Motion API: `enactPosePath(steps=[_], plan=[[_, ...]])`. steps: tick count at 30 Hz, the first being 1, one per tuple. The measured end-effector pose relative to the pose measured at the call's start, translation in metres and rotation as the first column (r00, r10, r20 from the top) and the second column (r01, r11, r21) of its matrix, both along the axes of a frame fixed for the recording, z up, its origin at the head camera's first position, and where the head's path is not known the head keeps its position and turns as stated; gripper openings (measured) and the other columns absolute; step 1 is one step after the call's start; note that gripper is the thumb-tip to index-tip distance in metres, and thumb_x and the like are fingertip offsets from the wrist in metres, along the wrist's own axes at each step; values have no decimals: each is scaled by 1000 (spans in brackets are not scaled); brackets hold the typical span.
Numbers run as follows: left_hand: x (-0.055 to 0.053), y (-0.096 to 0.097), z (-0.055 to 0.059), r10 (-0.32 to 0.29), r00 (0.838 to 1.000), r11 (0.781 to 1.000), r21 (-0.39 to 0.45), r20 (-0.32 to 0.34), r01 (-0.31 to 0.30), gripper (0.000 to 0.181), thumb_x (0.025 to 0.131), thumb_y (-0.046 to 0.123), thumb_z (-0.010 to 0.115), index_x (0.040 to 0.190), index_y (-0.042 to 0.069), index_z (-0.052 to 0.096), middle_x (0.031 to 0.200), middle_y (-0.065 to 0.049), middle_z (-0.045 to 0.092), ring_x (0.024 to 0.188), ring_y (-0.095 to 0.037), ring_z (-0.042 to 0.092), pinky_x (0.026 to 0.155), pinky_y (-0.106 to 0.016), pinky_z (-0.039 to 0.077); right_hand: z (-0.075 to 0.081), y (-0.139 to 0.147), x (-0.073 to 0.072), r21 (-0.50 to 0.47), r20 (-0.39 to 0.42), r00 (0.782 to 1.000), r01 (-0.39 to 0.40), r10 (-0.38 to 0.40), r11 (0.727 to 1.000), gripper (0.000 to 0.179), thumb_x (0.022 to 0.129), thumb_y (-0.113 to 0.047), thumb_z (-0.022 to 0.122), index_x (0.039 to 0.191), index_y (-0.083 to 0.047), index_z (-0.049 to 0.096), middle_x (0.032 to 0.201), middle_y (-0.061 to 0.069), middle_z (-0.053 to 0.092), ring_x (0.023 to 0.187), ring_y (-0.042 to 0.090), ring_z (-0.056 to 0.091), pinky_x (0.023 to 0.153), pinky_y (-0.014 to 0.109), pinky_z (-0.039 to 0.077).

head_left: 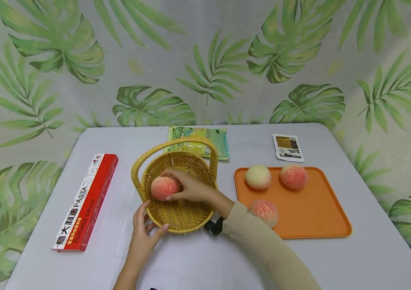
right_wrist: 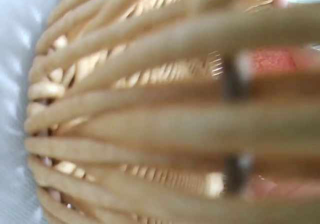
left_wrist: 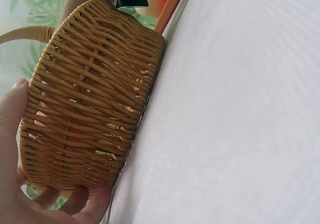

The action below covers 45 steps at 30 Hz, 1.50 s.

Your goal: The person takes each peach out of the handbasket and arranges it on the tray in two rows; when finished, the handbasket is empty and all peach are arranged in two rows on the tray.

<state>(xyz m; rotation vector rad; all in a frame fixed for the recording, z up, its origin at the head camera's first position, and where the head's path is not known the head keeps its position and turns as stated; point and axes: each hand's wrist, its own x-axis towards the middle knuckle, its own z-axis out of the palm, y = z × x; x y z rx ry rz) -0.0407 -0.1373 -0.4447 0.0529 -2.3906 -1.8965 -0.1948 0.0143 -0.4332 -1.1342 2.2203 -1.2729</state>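
Note:
A round wicker basket (head_left: pixel 187 217) with an arched handle stands on the table; its woven side fills much of the left wrist view (left_wrist: pixel 95 89). Inside it, near the left wall, is a pink-and-cream peach (head_left: pixel 163 188), gripped between the thumb and fingers of my right hand (head_left: pixel 188 187). My left hand (head_left: pixel 144 233) holds the basket's near left side, the thumb by the rim and the fingers curled lower along the weave. Through blurred strands in the right wrist view, red peach skin (right_wrist: pixel 272 60) shows; the right hand itself is mostly hidden there.
On the right, an orange tray (head_left: pixel 310 209) bears three peaches, one partly behind my right sleeve. A red-and-white pasta box (head_left: pixel 86 201) lies left. Behind the basket is a green packet (head_left: pixel 218 141); a small white-and-brown pouch (head_left: pixel 288 148) lies at back right.

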Motion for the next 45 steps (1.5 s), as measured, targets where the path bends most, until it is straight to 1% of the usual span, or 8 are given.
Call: enactPosePath(steps=[7, 12, 19, 23, 25, 30, 34, 45], plan=[[-1, -2, -8, 4, 1000, 1000, 3, -3, -4, 79, 80, 6, 68, 140, 5, 17, 140, -16, 14, 119, -37, 29, 85, -12, 38, 14, 12, 15, -69, -73, 997, 28, -33, 997, 66, 77, -29, 72, 133, -14, 40, 132, 0, 40, 120, 12, 36, 90, 27, 41], [-5, -7, -25, 4, 1000, 1000, 6, -29, -4, 81, 79, 8, 69, 141, 9, 17, 140, -12, 14, 119, -34, 29, 85, -11, 38, 36, 31, 30, -185, -163, 983, 52, -83, 981, 64, 73, -22, 76, 129, -14, 44, 130, -1, 42, 118, 12, 38, 90, 33, 42], [-8, -8, -39, 9, 999, 1000, -6, -48, -10, 81, 79, 14, 70, 141, 15, 18, 141, -7, 14, 119, -31, 29, 86, -13, 38, 64, 79, 56, -361, -206, 958, 113, -198, 926, 69, 63, 3, 78, 124, -4, 45, 128, 14, 42, 117, 25, 39, 87, 36, 43], [-8, -8, -39, 10, 999, 1000, 4, -40, -10, 81, 79, 13, 70, 141, 15, 18, 141, -6, 14, 119, -30, 29, 86, -13, 39, 77, 112, 73, -397, -188, 929, 224, -318, 890, 70, 59, 16, 74, 121, 4, 43, 126, 22, 40, 119, 26, 36, 91, 31, 40], [-8, -8, -40, 9, 999, 1000, 6, -36, -8, 81, 79, 13, 70, 141, 16, 18, 141, -6, 13, 119, -30, 29, 86, -13, 38, 73, 130, 78, -394, -182, 907, 287, -381, 873, 71, 59, 18, 73, 121, 6, 41, 127, 21, 39, 120, 21, 35, 93, 27, 38], [-7, -9, -40, 6, 999, 1000, 5, -38, -5, 82, 79, 14, 70, 142, 17, 17, 141, -6, 13, 119, -29, 29, 87, -13, 38, 45, 180, 81, -399, -166, 835, 429, -524, 810, 75, 60, 20, 72, 125, 6, 39, 128, 6, 41, 115, 12, 40, 92, 21, 37], [-7, -8, -39, 5, 999, 1000, 12, -35, -4, 82, 79, 15, 70, 142, 18, 18, 141, -6, 13, 120, -29, 29, 88, -14, 38, 29, 213, 91, -388, -153, 752, 551, -641, 739, 76, 62, 20, 70, 129, 4, 38, 127, 1, 42, 109, 11, 42, 90, 17, 36], [-7, -8, -37, 14, 999, 1000, 3, -50, -14, 81, 79, 13, 70, 141, 15, 19, 141, -8, 15, 119, -30, 31, 89, -18, 39, -32, 273, 120, -204, -58, 448, 869, -892, 450, 68, 74, -1, 71, 134, -10, 39, 123, 2, 43, 101, 8, 40, 78, 9, 38]])
